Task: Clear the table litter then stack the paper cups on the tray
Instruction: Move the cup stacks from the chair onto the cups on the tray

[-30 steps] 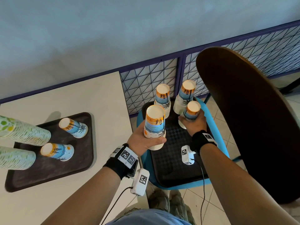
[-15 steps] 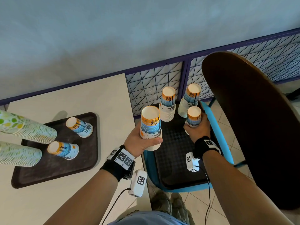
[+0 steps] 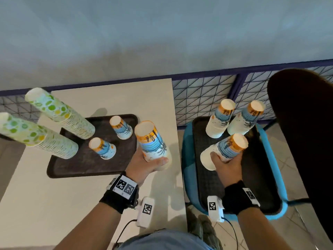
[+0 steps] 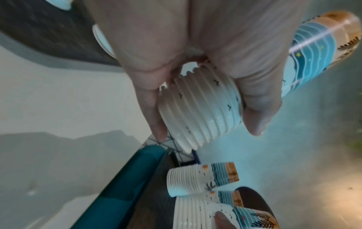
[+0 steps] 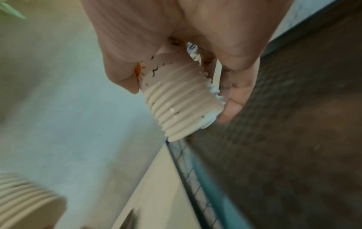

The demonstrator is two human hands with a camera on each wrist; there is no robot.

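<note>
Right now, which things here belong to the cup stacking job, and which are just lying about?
Job:
- left hand, its beach-print stack
- right hand, its stack
- table tray
- chair tray, two stacks

Lying about:
- brown chair back
- wire fence

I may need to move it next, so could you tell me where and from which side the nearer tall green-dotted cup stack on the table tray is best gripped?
Probably low down, round the wide ribbed rims of the green-dotted cup stack, coming from its open near side. It is tall and narrows upward, so a high grip would likely tip it or lift off only the upper cups. The second green stack stands close behind it.
</note>
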